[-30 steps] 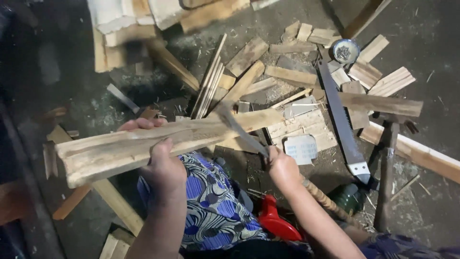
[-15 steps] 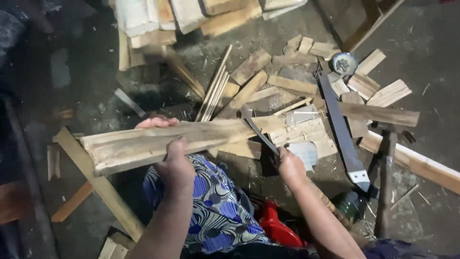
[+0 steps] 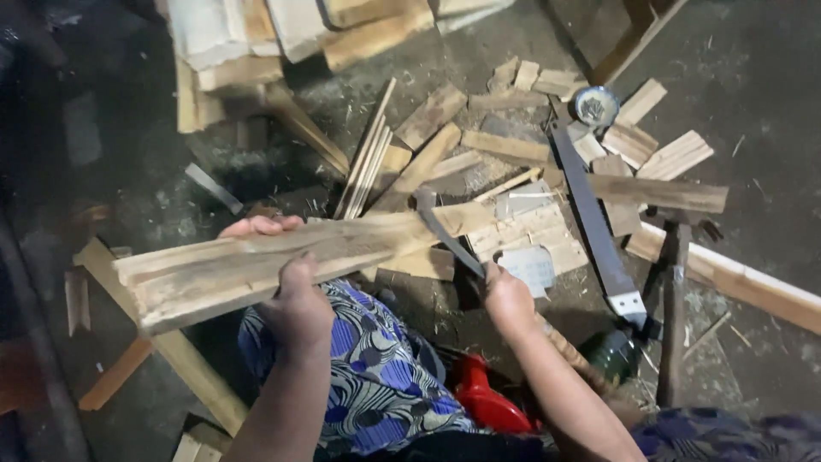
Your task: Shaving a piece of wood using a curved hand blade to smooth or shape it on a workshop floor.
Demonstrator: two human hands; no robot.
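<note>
While gripped near its middle by the left hand [image 3: 295, 304], long wooden plank [image 3: 291, 257] lying almost level across the lap, long axis running from lower left up to upper right, far end toward the scatter of wood offcuts [image 3: 513, 154]. Right hand [image 3: 506, 299] closed round the handle of a dark curved blade [image 3: 445, 233], tip meeting the plank's far end just right of the left hand's hold. Blade slanted across the plank's axis, not along it. Right hand nearer that end; left fingers wrapped over the plank's upper edge, thumb on the near face
</note>
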